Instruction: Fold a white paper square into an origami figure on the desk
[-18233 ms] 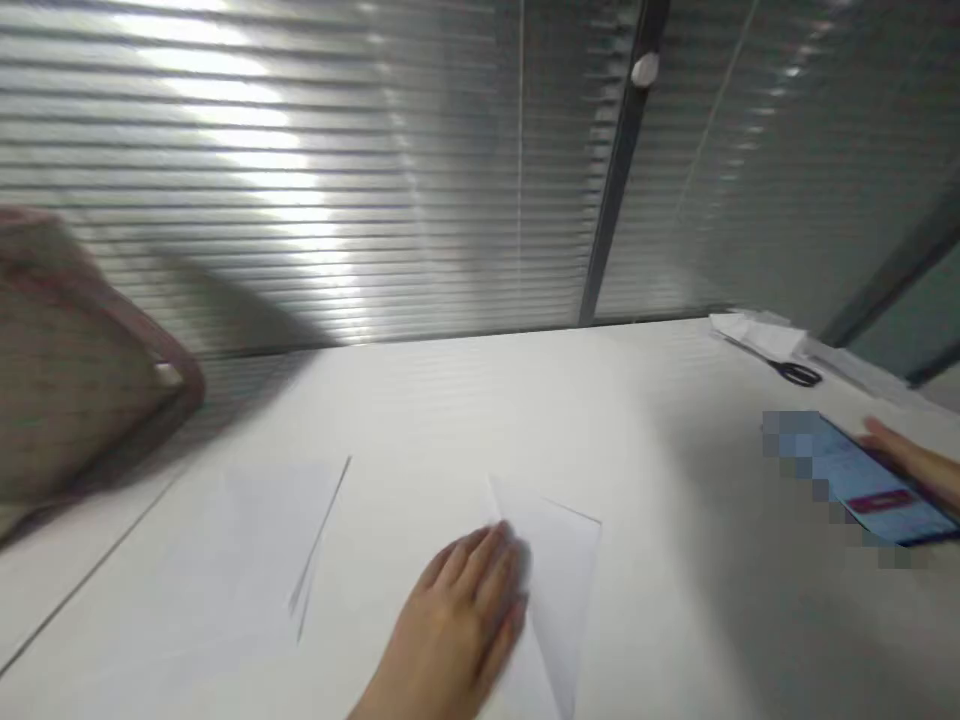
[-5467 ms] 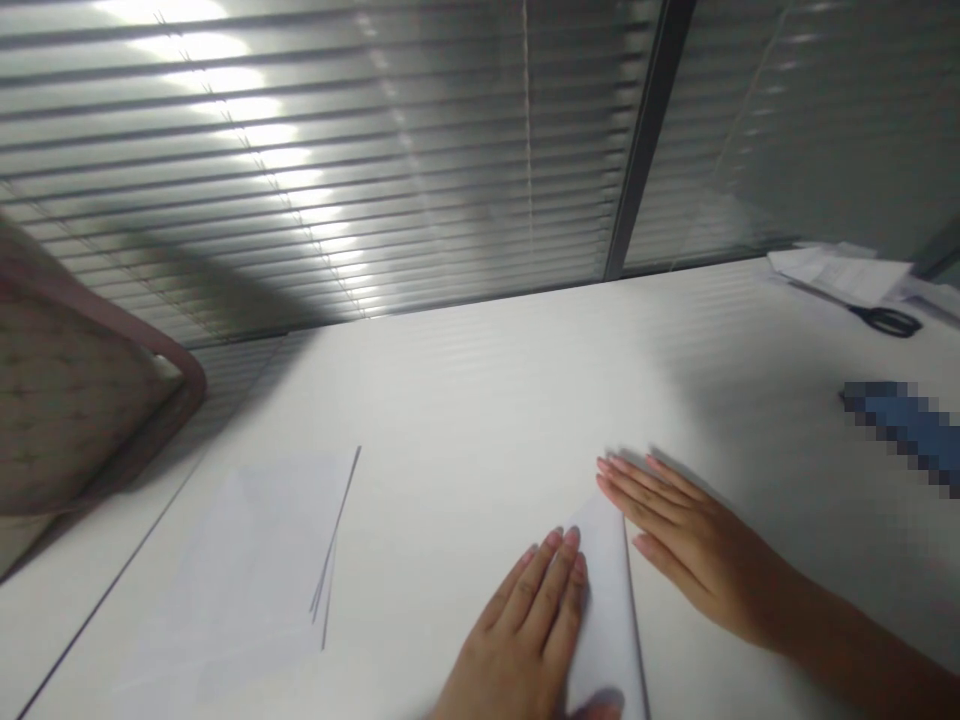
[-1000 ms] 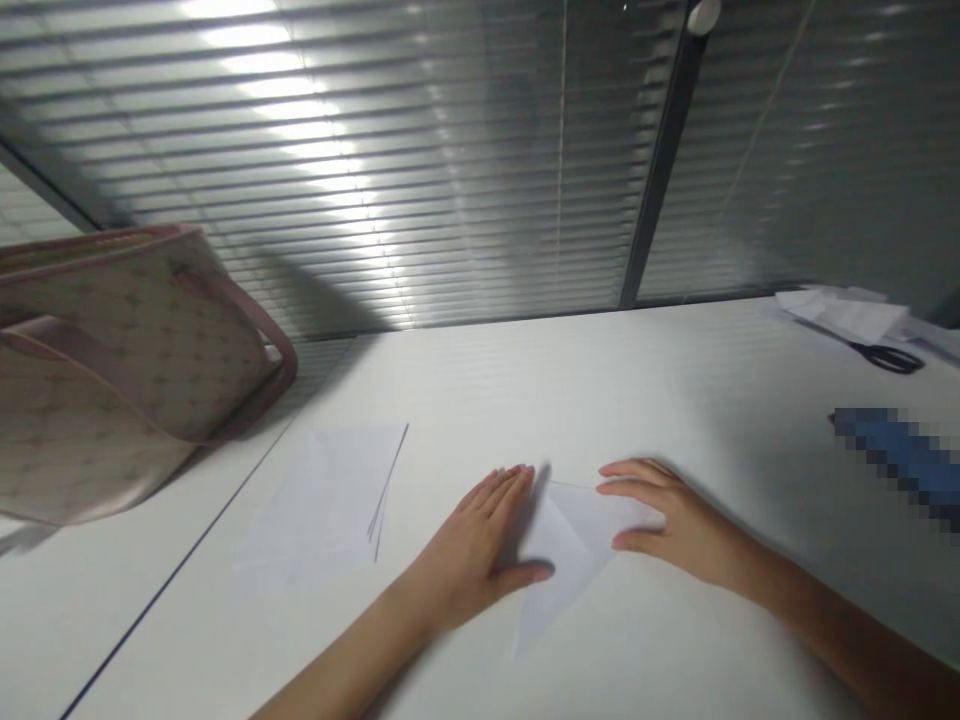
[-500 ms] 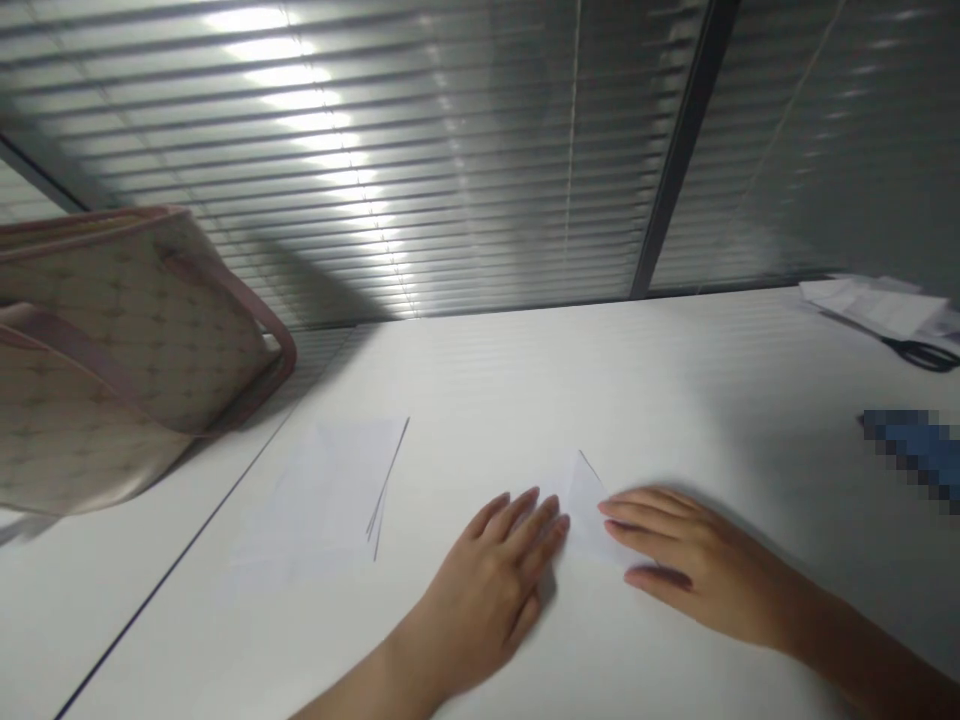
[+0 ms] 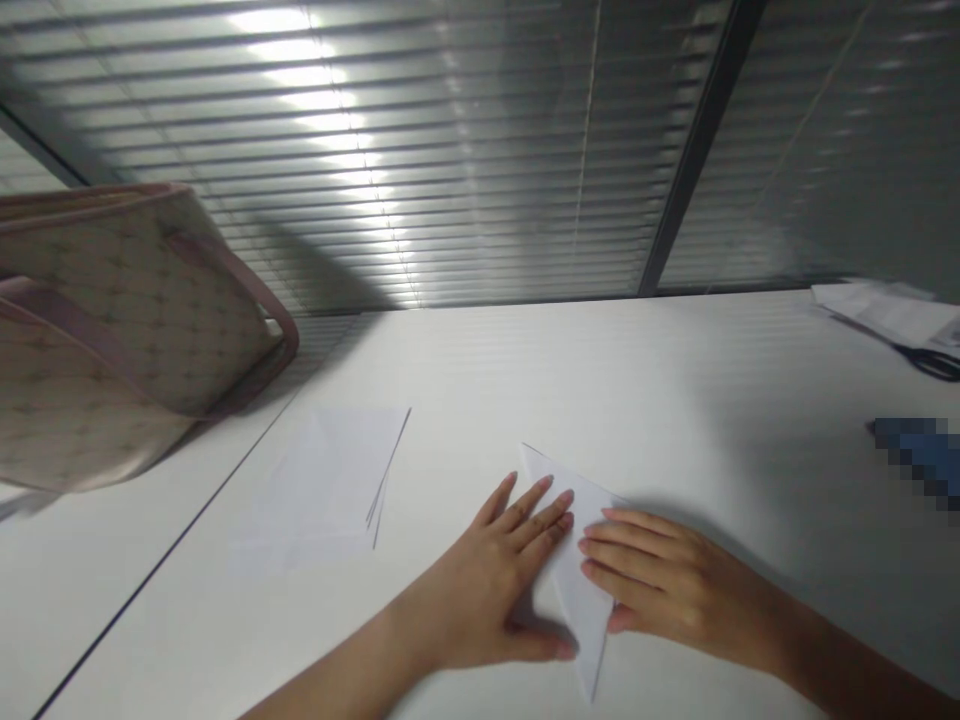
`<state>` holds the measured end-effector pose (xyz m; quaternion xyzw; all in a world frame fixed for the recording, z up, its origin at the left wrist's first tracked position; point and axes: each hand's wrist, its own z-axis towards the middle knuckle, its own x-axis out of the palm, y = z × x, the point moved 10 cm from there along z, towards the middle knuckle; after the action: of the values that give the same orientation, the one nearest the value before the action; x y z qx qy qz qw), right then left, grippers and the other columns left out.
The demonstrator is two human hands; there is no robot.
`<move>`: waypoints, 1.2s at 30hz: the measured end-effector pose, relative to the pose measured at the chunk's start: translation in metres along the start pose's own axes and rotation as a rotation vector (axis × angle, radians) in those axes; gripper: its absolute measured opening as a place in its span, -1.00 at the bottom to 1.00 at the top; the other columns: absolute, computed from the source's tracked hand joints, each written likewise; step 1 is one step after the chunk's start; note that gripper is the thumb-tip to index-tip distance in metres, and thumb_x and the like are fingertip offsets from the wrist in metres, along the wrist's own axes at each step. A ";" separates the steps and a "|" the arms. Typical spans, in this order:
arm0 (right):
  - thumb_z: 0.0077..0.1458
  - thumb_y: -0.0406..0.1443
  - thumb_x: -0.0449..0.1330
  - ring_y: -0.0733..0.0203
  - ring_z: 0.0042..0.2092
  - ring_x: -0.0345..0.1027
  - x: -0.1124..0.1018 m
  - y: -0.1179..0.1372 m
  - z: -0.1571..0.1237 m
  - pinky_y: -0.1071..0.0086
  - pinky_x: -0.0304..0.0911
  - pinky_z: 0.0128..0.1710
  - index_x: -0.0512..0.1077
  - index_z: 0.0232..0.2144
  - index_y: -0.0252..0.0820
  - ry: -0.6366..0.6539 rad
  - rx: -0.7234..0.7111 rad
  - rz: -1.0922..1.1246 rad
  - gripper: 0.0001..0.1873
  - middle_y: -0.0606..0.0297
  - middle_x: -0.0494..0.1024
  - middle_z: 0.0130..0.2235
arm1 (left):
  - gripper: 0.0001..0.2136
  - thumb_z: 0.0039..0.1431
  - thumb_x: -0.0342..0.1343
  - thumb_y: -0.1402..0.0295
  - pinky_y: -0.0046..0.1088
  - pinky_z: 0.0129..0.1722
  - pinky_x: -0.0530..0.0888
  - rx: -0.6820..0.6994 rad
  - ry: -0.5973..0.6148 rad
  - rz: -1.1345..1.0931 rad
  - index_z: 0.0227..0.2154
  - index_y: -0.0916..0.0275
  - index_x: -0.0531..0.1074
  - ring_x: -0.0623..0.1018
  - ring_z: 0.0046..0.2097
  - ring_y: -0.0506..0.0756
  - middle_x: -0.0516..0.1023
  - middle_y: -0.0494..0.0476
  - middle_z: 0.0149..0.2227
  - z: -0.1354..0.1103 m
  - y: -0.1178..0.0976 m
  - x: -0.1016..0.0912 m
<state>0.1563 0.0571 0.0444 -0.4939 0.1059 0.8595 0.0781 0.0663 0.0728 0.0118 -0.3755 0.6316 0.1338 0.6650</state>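
Observation:
A folded sheet of white paper (image 5: 581, 590) lies on the table under both hands, with one pointed corner toward the back and another toward me. My left hand (image 5: 502, 580) rests on its left side, fingers spread and the thumb touching the paper near its lower point. From the right, my right hand (image 5: 667, 580) lies flat with its fingertips on the paper's right part. Neither hand grips anything. Part of the paper is hidden beneath the fingers.
Several loose white sheets (image 5: 322, 480) lie to the left on the white table (image 5: 480, 370). A patterned bag (image 5: 135, 330) stands at far left. Black-handled scissors (image 5: 930, 362) and paper scraps (image 5: 892, 310) are at back right, near a blurred blue object (image 5: 926, 455). Blinds (image 5: 450, 150) stand behind.
The folded paper has turned, its lower point now toward me. My left thumb has spread out onto it, and my right hand has shifted slightly left. The view has moved a little.

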 end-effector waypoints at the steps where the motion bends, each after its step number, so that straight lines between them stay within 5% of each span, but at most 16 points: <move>1: 0.23 -0.27 0.12 0.13 -0.03 0.47 0.000 0.000 0.000 0.21 0.31 0.11 0.48 -0.13 -0.31 -0.012 -0.012 -0.015 -0.75 0.17 0.62 -0.13 | -0.18 0.10 0.06 -0.14 0.06 0.30 -0.12 0.010 -0.008 -0.014 0.28 0.29 0.05 -0.06 0.36 0.32 0.01 0.32 0.33 0.000 0.000 -0.001; 8: 0.24 -0.41 0.06 0.21 -0.11 0.51 -0.005 -0.020 -0.002 0.34 0.43 -0.05 0.49 -0.16 -0.24 -0.072 0.136 0.162 -0.78 0.19 0.64 -0.18 | -0.26 0.09 0.13 -0.08 0.05 0.28 0.03 0.036 -0.098 -0.034 0.23 0.27 0.18 0.09 0.32 0.34 0.18 0.33 0.29 0.002 0.000 -0.003; 11: 0.25 -0.40 0.04 0.23 -0.13 0.51 -0.001 -0.037 -0.007 0.36 0.42 -0.08 0.49 -0.15 -0.17 -0.086 0.284 0.328 -0.76 0.23 0.64 -0.19 | -0.65 0.29 0.02 0.26 -0.05 0.17 0.30 -0.060 -0.281 -0.069 0.09 0.22 0.39 0.35 0.18 0.26 0.41 0.31 0.10 0.001 0.004 -0.012; 13: 0.23 -0.33 0.09 0.20 -0.11 0.49 0.005 -0.043 -0.011 0.34 0.41 -0.08 0.47 -0.13 -0.15 -0.060 0.340 0.435 -0.80 0.22 0.62 -0.18 | -0.71 0.30 -0.05 0.41 -0.15 0.02 0.44 -0.126 -0.382 -0.178 0.00 0.20 0.46 0.47 0.01 0.20 0.50 0.26 -0.08 -0.001 0.008 -0.017; 16: 0.14 -0.20 0.21 0.14 -0.13 0.46 0.014 -0.052 -0.016 0.30 0.41 -0.14 0.47 -0.19 -0.16 -0.041 0.426 0.482 -0.79 0.19 0.59 -0.23 | -0.76 0.30 -0.05 0.40 -0.27 -0.10 0.50 -0.190 -0.439 -0.321 -0.15 0.20 0.53 0.50 -0.13 0.15 0.53 0.20 -0.21 -0.002 0.012 -0.019; 20: 0.23 -0.26 0.07 0.22 -0.35 0.42 0.020 -0.074 -0.027 0.39 0.38 -0.36 0.41 -0.44 -0.14 -0.129 0.703 0.425 -0.78 0.28 0.51 -0.43 | -0.73 0.34 -0.06 0.34 -0.39 -0.15 0.52 -0.253 -0.464 -0.401 -0.41 0.20 0.50 0.53 -0.20 0.08 0.53 0.11 -0.29 -0.003 0.015 -0.018; 23: 0.24 -0.27 0.05 0.23 -0.38 0.43 0.029 -0.076 -0.030 0.42 0.37 -0.40 0.41 -0.39 -0.14 -0.143 0.812 0.428 -0.81 0.28 0.52 -0.41 | -0.82 0.31 0.00 0.32 -0.34 -0.15 0.52 -0.388 -0.535 -0.552 -0.07 0.16 0.35 0.54 -0.23 0.09 0.54 0.08 -0.29 -0.012 0.030 -0.009; 25: 0.22 -0.27 0.07 0.22 -0.38 0.44 0.032 -0.075 -0.031 0.41 0.38 -0.40 0.42 -0.31 -0.13 -0.145 0.851 0.392 -0.86 0.29 0.52 -0.41 | -0.56 0.29 0.02 0.34 -0.31 -0.16 0.53 -0.444 -0.578 -0.621 0.17 0.14 0.05 0.53 -0.25 0.09 0.53 0.06 -0.29 -0.017 0.037 -0.003; 27: 0.21 -0.29 0.07 0.20 -0.36 0.45 0.030 -0.074 -0.031 0.37 0.40 -0.36 0.43 -0.20 -0.13 -0.145 0.854 0.315 -0.84 0.28 0.53 -0.39 | -0.49 0.29 -0.01 0.38 -0.29 -0.16 0.52 -0.417 -0.578 -0.553 0.24 0.10 -0.04 0.52 -0.23 0.10 0.51 0.07 -0.28 -0.017 0.034 -0.004; 32: 0.24 -0.39 -0.02 0.16 -0.26 0.43 0.034 -0.057 -0.020 0.26 0.40 -0.24 0.40 0.01 -0.01 -0.028 0.664 0.206 -0.64 0.26 0.51 -0.32 | -0.63 0.28 -0.02 0.37 -0.19 -0.23 0.55 -0.332 -0.494 -0.145 0.15 0.15 0.29 0.48 -0.20 0.19 0.48 0.21 -0.28 -0.011 0.016 -0.015; 36: 0.26 -0.41 -0.06 0.16 -0.28 0.40 0.040 -0.050 -0.020 0.26 0.39 -0.27 0.35 0.09 -0.05 0.023 0.627 0.180 -0.58 0.24 0.46 -0.33 | -0.65 0.24 0.02 0.37 -0.06 0.01 0.48 -0.266 -0.438 0.114 0.07 0.29 0.39 0.38 0.13 0.32 0.39 0.38 0.09 -0.008 0.005 -0.016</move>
<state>0.1650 0.1014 -0.0059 -0.4442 0.4096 0.7827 0.1491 0.0544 0.0752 0.0258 -0.3856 0.4696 0.3311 0.7219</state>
